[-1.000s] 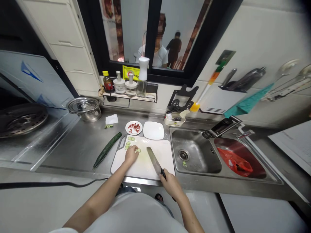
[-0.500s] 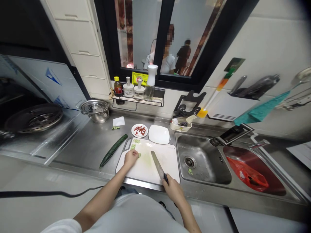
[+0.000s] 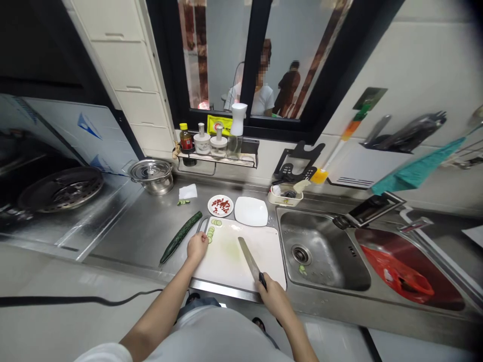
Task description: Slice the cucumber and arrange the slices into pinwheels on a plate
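Observation:
My right hand [image 3: 274, 295] is wrapped round the black handle of a knife [image 3: 249, 257], whose blade lies over the white cutting board [image 3: 230, 266]. At the board's left edge is my left hand [image 3: 197, 247], its fingers drawn together beside a row of cucumber slices [image 3: 210, 234]; whether anything is between them is too small to tell. More slices sit near the board's upper left corner. A whole cucumber [image 3: 181, 237] rests on the steel counter left of the board. Behind the board stand a plate of chopped red pieces [image 3: 221, 206] and an empty white plate [image 3: 251, 211].
A lidded steel pot [image 3: 153, 177] and a stove burner [image 3: 62, 190] are on the left. The sink [image 3: 324, 251] lies right of the board, with a red bag [image 3: 398, 275] in its second basin. Seasonings stand on a shelf [image 3: 222, 158]. People show in the window.
My left hand has moved left, off the slice it was touching on the board, to the row's left side. The knife stays in my right hand. The view has shifted slightly.

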`<action>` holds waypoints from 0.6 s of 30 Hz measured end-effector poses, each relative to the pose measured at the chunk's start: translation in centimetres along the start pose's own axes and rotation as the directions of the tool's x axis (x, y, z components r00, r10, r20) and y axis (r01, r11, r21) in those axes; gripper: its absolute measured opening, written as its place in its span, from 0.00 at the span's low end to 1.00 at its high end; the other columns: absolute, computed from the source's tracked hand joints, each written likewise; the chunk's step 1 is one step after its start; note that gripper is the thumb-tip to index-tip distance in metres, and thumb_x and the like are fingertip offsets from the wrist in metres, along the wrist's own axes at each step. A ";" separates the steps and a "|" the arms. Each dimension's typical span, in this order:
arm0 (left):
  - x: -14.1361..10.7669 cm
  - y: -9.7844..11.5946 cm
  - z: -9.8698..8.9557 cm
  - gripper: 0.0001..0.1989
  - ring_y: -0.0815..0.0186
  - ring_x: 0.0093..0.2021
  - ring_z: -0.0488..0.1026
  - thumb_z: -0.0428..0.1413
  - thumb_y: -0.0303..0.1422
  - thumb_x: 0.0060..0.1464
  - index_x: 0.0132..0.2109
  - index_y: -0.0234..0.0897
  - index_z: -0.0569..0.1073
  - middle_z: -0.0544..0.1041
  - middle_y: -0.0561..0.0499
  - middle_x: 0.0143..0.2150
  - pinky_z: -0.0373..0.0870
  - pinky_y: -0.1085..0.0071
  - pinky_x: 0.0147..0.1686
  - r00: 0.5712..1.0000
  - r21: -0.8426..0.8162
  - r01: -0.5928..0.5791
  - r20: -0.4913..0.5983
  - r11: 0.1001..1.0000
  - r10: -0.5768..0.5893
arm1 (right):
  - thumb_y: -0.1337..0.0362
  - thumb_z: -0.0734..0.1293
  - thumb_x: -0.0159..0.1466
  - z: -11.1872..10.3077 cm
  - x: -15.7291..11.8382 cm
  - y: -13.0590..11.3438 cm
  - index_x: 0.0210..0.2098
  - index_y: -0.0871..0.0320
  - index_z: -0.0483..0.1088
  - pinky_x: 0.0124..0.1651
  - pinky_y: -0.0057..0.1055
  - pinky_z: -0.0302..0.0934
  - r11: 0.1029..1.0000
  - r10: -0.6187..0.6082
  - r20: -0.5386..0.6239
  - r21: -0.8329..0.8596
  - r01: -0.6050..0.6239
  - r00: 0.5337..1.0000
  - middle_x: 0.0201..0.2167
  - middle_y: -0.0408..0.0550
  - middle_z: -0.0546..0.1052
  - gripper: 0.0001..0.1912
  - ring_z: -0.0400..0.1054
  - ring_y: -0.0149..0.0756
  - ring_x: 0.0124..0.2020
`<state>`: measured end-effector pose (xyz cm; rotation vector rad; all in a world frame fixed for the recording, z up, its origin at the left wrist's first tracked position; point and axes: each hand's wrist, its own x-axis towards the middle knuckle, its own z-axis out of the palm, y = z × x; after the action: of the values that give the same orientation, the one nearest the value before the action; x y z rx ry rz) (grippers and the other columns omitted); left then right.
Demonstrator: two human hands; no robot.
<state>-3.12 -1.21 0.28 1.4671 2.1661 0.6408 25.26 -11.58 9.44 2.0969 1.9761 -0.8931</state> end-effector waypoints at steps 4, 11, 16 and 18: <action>0.2 0.0 0.2 0.08 0.66 0.35 0.72 0.54 0.28 0.51 0.40 0.38 0.73 0.77 0.51 0.34 0.60 0.75 0.34 0.998 -0.015 -0.044 -0.038 0.999 0.044 | 0.60 0.53 0.69 0.2 0.0 -0.3 0.48 0.57 0.65 0.36 0.26 0.52 1.000 0.007 -0.001 0.004 -0.007 1.000 0.40 0.51 0.78 0.15 0.72 0.37 0.43; 2.5 2.5 0.5 0.13 0.62 0.41 0.71 0.52 0.27 0.53 0.45 0.36 0.74 0.76 0.46 0.39 0.64 0.70 0.42 0.979 -0.023 -0.200 -0.035 0.980 0.199 | 0.61 0.52 0.69 -0.4 -0.7 -1.7 0.48 0.56 0.64 0.36 0.28 0.54 0.998 0.056 0.021 -0.041 -0.056 0.998 0.39 0.52 0.78 0.14 0.72 0.39 0.44; 4.5 4.5 0.3 0.17 0.60 0.45 0.70 0.52 0.28 0.52 0.50 0.37 0.74 0.75 0.44 0.42 0.62 0.67 0.47 0.958 0.121 -0.286 0.051 0.951 0.282 | 0.61 0.52 0.69 -0.4 -0.7 -2.3 0.49 0.57 0.65 0.37 0.29 0.56 0.994 0.086 0.026 -0.074 -0.084 0.996 0.40 0.54 0.78 0.15 0.72 0.41 0.44; 4.9 4.9 0.5 0.17 0.59 0.46 0.69 0.52 0.30 0.54 0.51 0.37 0.74 0.75 0.43 0.43 0.61 0.67 0.48 0.955 0.169 -0.296 0.074 0.940 0.288 | 0.62 0.52 0.69 -0.5 -0.7 -2.4 0.49 0.57 0.64 0.37 0.30 0.56 0.993 0.087 0.033 -0.079 -0.084 0.996 0.41 0.56 0.78 0.15 0.72 0.42 0.44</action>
<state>-0.89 5.04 2.33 1.9034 2.0292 0.5113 23.17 -11.60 10.90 2.0899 1.8566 -0.8202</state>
